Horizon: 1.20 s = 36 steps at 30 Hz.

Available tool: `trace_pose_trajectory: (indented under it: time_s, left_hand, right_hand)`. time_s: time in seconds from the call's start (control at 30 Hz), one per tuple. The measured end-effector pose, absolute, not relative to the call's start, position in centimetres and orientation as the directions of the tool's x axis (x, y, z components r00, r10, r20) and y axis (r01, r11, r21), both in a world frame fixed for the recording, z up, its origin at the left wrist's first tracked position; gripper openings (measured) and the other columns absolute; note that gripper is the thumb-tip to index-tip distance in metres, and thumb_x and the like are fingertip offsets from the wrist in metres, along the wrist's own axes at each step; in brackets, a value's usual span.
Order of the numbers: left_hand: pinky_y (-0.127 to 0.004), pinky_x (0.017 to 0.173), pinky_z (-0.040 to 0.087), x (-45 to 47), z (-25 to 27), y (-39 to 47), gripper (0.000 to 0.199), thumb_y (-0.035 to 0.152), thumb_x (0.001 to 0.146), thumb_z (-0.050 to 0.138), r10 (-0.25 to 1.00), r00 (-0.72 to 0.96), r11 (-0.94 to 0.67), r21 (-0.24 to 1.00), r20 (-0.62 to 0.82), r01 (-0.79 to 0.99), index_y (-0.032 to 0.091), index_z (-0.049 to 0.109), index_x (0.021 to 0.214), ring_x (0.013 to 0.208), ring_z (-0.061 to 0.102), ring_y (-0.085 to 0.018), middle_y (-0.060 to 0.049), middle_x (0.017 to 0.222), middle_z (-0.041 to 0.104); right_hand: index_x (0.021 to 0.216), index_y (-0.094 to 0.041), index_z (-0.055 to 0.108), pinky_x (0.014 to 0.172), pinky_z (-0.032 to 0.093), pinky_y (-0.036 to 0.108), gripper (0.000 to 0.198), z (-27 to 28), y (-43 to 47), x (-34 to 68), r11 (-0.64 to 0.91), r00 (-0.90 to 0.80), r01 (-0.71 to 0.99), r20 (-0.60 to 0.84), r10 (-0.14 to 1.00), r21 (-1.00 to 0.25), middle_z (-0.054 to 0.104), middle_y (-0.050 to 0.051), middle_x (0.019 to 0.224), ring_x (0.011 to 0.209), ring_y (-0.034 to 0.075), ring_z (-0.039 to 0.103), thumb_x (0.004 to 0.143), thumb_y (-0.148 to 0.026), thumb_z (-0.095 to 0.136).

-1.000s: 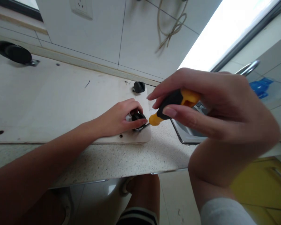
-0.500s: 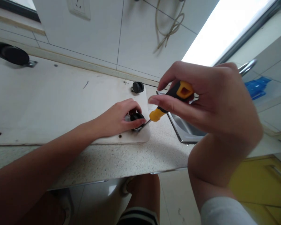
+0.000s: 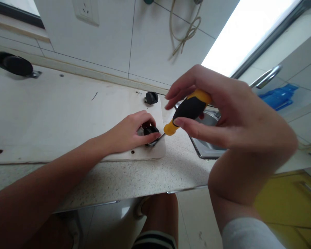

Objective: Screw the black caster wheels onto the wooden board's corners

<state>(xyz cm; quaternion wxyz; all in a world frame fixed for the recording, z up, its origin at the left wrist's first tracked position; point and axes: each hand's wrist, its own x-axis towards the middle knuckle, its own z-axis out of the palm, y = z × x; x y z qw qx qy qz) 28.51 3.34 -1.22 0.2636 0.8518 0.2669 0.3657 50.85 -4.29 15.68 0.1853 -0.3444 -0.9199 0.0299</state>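
My left hand [image 3: 133,129] grips a black caster wheel [image 3: 150,130] by the near right corner of a white board [image 3: 67,117]. In my right hand [image 3: 233,114] is a screwdriver [image 3: 190,110] with a yellow and black handle, held between thumb and fingers. Its shaft slants down to the left, and the tip meets the caster's metal plate; the screw itself is too small to make out. A second black caster [image 3: 151,98] stands at the board's far right corner. Another black caster [image 3: 17,65] is at the far left.
The board lies on a speckled countertop [image 3: 134,180], whose front edge is just before my legs. To the right is a steel sink [image 3: 206,147] with a chrome faucet [image 3: 268,77]. A tied cable [image 3: 189,34] hangs on the tiled wall, and a blue item [image 3: 280,97] lies beyond the sink.
My right hand has turned on the screwdriver and its fingers have loosened around the handle, showing more of the black grip. The left hand keeps its hold on the caster.
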Motion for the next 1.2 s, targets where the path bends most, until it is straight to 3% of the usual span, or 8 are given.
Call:
trace_pose_trajectory:
  time_s: [0.2,0.33,0.5,0.57,0.63,0.7,0.8,1.2]
  left_hand:
    - [-0.04,0.087,0.053,28.5,-1.3,3.4,0.036,0.059,0.103,0.073,0.646,0.601,-0.715,0.649,0.471,0.259,0.024,0.074,0.109,0.097,0.069,-0.023,-0.005,0.11,0.075]
    - [-0.04,0.087,0.053,28.6,-1.3,3.4,0.031,0.051,0.103,0.073,0.642,0.605,-0.725,0.631,0.471,0.277,0.022,0.073,0.111,0.095,0.068,-0.023,-0.006,0.108,0.073]
    - [-0.045,0.097,0.056,28.5,-1.3,3.4,0.032,0.049,0.104,0.071,0.572,0.65,-0.78,0.577,0.501,0.242,0.022,0.073,0.12,0.104,0.07,-0.026,-0.009,0.117,0.072]
    - [-0.046,0.1,0.057,28.3,-1.5,3.4,0.039,0.05,0.099,0.079,0.547,0.671,-0.798,0.553,0.501,0.237,0.022,0.073,0.126,0.108,0.071,-0.027,-0.01,0.121,0.072]
    - [-0.046,0.103,0.057,28.2,-1.7,3.5,0.044,0.046,0.095,0.083,0.532,0.683,-0.809,0.539,0.5,0.235,0.022,0.072,0.13,0.112,0.072,-0.028,-0.01,0.125,0.072]
    - [-0.046,0.105,0.058,28.2,-1.8,3.6,0.044,0.043,0.095,0.084,0.522,0.685,-0.815,0.534,0.509,0.224,0.022,0.071,0.132,0.114,0.072,-0.028,-0.01,0.127,0.073]
    - [-0.045,0.106,0.058,28.2,-1.8,3.6,0.046,0.044,0.094,0.084,0.524,0.679,-0.813,0.539,0.515,0.219,0.022,0.07,0.132,0.115,0.073,-0.027,-0.01,0.127,0.075]
    - [-0.046,0.101,0.063,28.0,-1.5,3.4,0.049,0.053,0.092,0.086,0.558,0.655,-0.799,0.544,0.509,0.257,0.023,0.073,0.129,0.108,0.076,-0.028,-0.01,0.125,0.078]
  right_hand:
    - [0.099,-0.036,0.075,0.054,0.044,0.041,0.021,15.0,-4.1,50.5,0.671,-0.584,0.742,0.499,0.64,0.007,0.067,-0.004,0.069,0.055,0.021,0.057,0.097,-0.055,0.084]
    - [0.088,-0.032,0.075,0.057,0.042,0.04,0.014,15.0,-2.9,51.3,0.748,-0.51,0.659,0.682,0.524,-0.082,0.063,-0.003,0.069,0.055,0.017,0.047,0.093,-0.039,0.086]
    - [0.071,-0.027,0.067,0.051,0.032,0.033,0.026,13.2,1.3,52.7,0.838,-0.013,0.481,0.954,0.299,-0.257,0.055,-0.003,0.063,0.055,0.013,0.042,0.085,-0.043,0.084]
    - [0.071,-0.027,0.061,0.041,0.024,0.029,0.029,10.6,3.1,52.5,0.83,0.374,0.285,0.853,0.364,-0.479,0.054,-0.004,0.064,0.05,0.011,0.04,0.085,-0.044,0.079]
    - [0.073,-0.026,0.059,0.038,0.02,0.025,0.034,7.3,4.5,52.1,0.742,0.603,0.053,0.614,0.51,-0.668,0.054,-0.005,0.064,0.047,0.009,0.043,0.091,-0.049,0.075]
    - [0.075,-0.024,0.058,0.038,0.02,0.021,0.033,4.1,5.5,51.6,0.596,0.682,-0.17,0.343,0.646,-0.785,0.055,-0.004,0.061,0.046,0.007,0.046,0.1,-0.044,0.066]
    - [0.083,-0.022,0.057,0.039,0.021,0.016,0.031,0.5,6.5,51.5,0.352,0.608,-0.438,0.016,0.794,-0.827,0.059,-0.006,0.058,0.041,0.003,0.032,0.107,-0.042,0.059]
    - [0.087,-0.025,0.05,0.036,0.019,0.014,0.032,-3.0,8.7,52.7,0.264,0.574,-0.493,-0.082,0.815,-0.829,0.065,-0.005,0.057,0.037,0.003,0.03,0.102,-0.045,0.07]
